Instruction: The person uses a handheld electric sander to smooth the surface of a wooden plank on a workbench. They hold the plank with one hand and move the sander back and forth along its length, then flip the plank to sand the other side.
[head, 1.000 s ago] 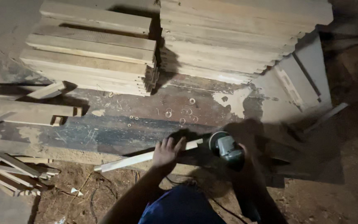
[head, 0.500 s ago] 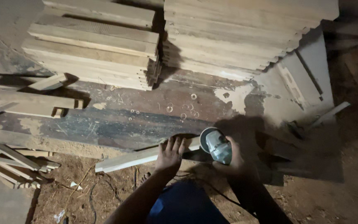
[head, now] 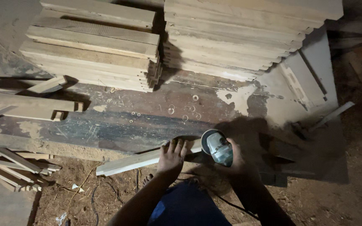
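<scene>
Where left hand (head: 173,155) pins wooden strip (head: 133,161), light, stiff, at its 3 o'clock end: right hand (head: 236,161) grasps angle grinder (head: 218,147), likely heavier.

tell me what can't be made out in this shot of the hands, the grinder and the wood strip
- Head view: the right hand is mostly hidden behind the grinder and in shadow, so its grip is unclear.
- The wood strip is covered by the left hand; its right end is lost behind the grinder.
- The grinder's disc face and its contact with the strip are hidden by its body.
- The plank stacks are cut off by the top edge.
</scene>
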